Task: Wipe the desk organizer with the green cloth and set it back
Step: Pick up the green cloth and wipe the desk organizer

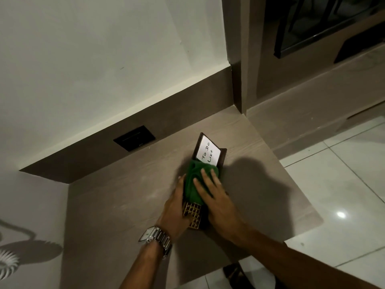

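Note:
The desk organizer [222, 157] is a dark brown box lying on the wooden desk [125, 195], with a white "To Do List" card at its far end and a gold mesh section [192, 213] at its near end. The green cloth [192, 180] lies bunched over its middle. My right hand [214, 197] presses flat on the cloth, fingers spread. My left hand [177, 211], with a metal watch on the wrist, grips the organizer's left side near the mesh. The organizer's middle is hidden under the cloth and hands.
A black wall socket [134, 138] sits in the brown backsplash behind the desk. The desk's right edge drops to a white tiled floor [343, 184]. A wall panel corner [239, 97] stands at the back right. A white fan-like object [8, 261] shows at lower left.

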{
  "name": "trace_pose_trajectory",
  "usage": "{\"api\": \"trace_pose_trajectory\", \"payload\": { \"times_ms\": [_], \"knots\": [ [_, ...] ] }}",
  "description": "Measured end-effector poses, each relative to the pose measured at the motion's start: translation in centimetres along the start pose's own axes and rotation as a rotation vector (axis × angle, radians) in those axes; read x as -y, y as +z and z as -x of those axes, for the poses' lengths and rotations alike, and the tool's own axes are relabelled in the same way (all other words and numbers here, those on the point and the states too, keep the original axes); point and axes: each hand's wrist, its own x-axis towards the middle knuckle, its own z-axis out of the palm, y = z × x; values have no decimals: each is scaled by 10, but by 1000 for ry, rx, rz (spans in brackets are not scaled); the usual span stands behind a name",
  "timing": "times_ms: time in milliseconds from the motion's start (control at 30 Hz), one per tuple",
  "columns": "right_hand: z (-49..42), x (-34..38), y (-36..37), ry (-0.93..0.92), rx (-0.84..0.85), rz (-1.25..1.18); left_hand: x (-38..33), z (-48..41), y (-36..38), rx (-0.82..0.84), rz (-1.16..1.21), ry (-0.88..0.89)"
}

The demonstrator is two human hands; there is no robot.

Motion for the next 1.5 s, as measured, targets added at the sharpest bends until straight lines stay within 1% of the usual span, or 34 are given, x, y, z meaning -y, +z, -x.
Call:
{"api": "trace_pose_trajectory", "payload": {
  "times_ms": [67,133,233,267,333,400,433,467,533,567,600,667,733,767,867,900,933,967,1067,1133,1167,1200,1267,1300,1333,1367,1433,1467,1500],
  "knots": [
    [-12,1,-6,-80,-60,-18,0,-1,-1,-13,-4,9],
    [-21,-7,-14,-21,-102,-1,1,0,1,-1,-15,4],
    [2,-8,-5,114,-42,23,-1,3,-1,-17,-1,38],
    [15,-6,3,123,-20,22,-1,2,0,-8,2,44],
    [32,2,12,14,10,15,-2,2,-1,-3,-2,56],
    [21,0,6,-124,-30,54,1,1,-2,-17,-34,52],
    [11,-5,1,-125,-54,73,2,1,-1,-17,-48,41],
    [4,-10,-6,-67,-61,80,2,1,0,-18,-50,33],
    [0,-20,-13,102,-21,79,2,2,0,-16,-33,35],
    [5,-21,-10,139,0,81,2,2,1,-13,-26,39],
    [12,-19,-6,132,13,87,2,2,1,-14,-18,43],
    [22,-10,3,13,30,55,3,1,1,-26,-2,53],
    [15,-10,2,-67,-1,33,3,0,1,-28,-8,72],
    [8,-14,-2,-49,-25,32,3,0,1,-27,-11,79],
    [-5,-26,-16,142,-47,19,4,1,-1,-20,0,71],
    [-2,-25,-15,170,-49,0,4,1,-1,-15,1,68],
    [3,-20,-11,158,-53,-15,4,1,-1,-12,3,67],
    [11,-11,-5,106,-49,-24,5,0,-1,-15,12,65],
    [29,11,10,-127,-5,-30,10,-1,0,-59,17,88],
    [24,10,3,-194,-7,7,12,-1,0,-71,14,98],
    [17,5,-3,-179,-17,21,13,-1,-1,-63,18,94],
    [11,-1,-10,-111,-28,21,13,-1,-2,-46,23,84],
    [-1,-11,-21,120,-68,-14,12,0,-2,-19,38,65],
    [-3,-13,-22,190,-85,-29,11,1,-1,-11,51,56],
    [-3,-10,-21,194,-95,-38,12,1,-1,-10,67,49],
    [1,-3,-17,131,-96,-44,14,0,0,-21,82,42],
    [15,12,-5,-92,-65,-48,19,-2,1,-65,87,50],
    [22,18,0,-171,-40,-44,20,-2,1,-81,76,67],
    [27,21,3,-211,-20,-37,20,-2,2,-83,73,79]
  ]
}}
